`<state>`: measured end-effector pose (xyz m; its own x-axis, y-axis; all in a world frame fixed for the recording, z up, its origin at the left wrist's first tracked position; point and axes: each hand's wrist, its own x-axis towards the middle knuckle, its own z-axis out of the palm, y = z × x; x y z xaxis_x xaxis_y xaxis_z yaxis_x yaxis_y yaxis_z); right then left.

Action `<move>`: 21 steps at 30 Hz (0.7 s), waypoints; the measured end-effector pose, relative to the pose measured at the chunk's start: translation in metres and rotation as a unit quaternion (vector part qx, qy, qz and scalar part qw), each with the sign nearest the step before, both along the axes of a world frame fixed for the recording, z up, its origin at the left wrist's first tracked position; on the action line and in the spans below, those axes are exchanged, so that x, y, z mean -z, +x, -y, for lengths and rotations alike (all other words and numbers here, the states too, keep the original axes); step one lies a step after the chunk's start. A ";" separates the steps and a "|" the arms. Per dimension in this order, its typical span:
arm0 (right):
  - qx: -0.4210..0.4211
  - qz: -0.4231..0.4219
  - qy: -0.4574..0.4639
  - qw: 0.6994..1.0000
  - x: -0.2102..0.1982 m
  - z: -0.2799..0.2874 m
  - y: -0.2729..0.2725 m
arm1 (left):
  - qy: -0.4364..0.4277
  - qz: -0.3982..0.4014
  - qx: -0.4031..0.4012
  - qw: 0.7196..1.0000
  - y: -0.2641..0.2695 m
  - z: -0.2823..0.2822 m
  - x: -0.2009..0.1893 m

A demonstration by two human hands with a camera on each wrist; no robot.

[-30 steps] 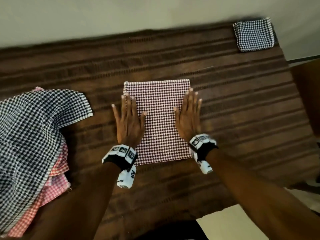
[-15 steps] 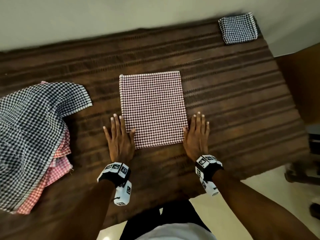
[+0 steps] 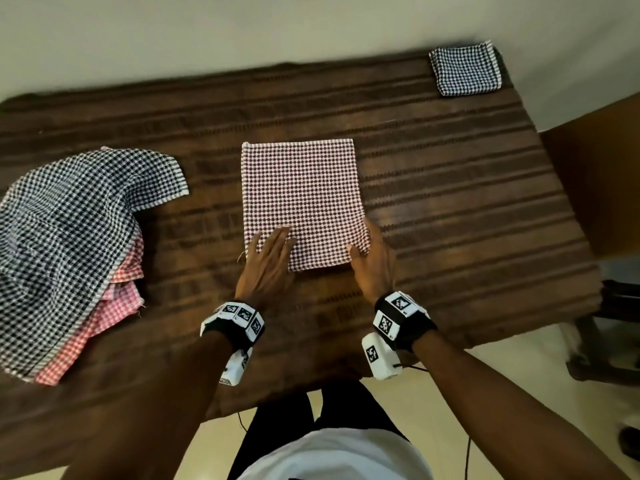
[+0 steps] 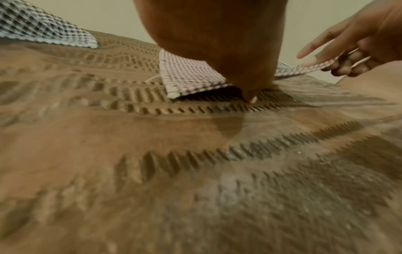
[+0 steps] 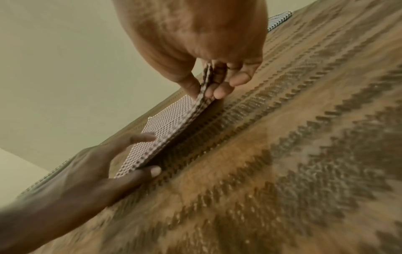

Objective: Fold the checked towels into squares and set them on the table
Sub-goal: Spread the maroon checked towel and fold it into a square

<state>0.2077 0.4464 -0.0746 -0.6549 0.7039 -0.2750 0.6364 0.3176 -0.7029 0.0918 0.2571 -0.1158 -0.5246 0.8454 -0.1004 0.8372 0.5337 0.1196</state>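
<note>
Red-checked towel (image 3: 301, 202), folded to a rectangle of several layers, lies flat at the middle of the desk (image 3: 450, 202), which is covered by a brown striped cloth; its near edge is raised off the surface. The right hand (image 3: 374, 268) pinches the near right corner, thumb on top and fingers curled beneath, as the right wrist view shows. The left hand (image 3: 268, 261) takes the near left corner: fingers lie over the top of the cloth and the thumb is slid under the lifted edge, so it too grips the towel. The step in hand appears to be the start of the last fold, near edge to far edge, which would halve the rectangle into a square. The next move calls for both corners to rise together and travel away from the body, landing on the far corners without letting the layers slip apart. Far right on the desk, well apart, sits a black-checked folded square (image 3: 465, 69), seemingly finished. At the left edge lies a loose heap, a black-checked towel (image 3: 69, 216) over red-checked ones (image 3: 104, 313), seemingly not yet folded.
</note>
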 end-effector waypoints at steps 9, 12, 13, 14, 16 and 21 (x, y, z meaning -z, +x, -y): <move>-0.265 0.105 0.089 0.954 0.008 -0.028 0.029 | 0.028 0.073 -0.020 0.997 0.004 0.025 -0.030; -0.336 0.083 0.163 0.924 0.003 -0.039 0.051 | 0.002 0.105 0.089 0.990 0.015 0.045 -0.033; -0.360 0.068 0.172 0.915 0.000 -0.044 0.057 | -0.003 0.119 0.116 0.986 0.015 0.052 -0.032; -0.379 0.054 0.171 0.908 -0.005 -0.048 0.062 | -0.005 0.147 0.124 0.981 0.014 0.056 -0.034; -0.398 0.038 0.167 0.901 -0.014 -0.055 0.065 | 0.021 0.160 0.139 0.977 0.004 0.055 -0.042; -0.328 0.004 0.169 0.929 -0.019 -0.069 0.012 | 0.026 0.147 0.013 0.989 -0.051 0.022 -0.072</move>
<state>0.2194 0.5149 -0.0559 -0.9728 0.1998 -0.1174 0.2318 0.8410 -0.4889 0.0408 0.2350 -0.0438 -0.4579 0.8660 -0.2009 0.7751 0.4996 0.3868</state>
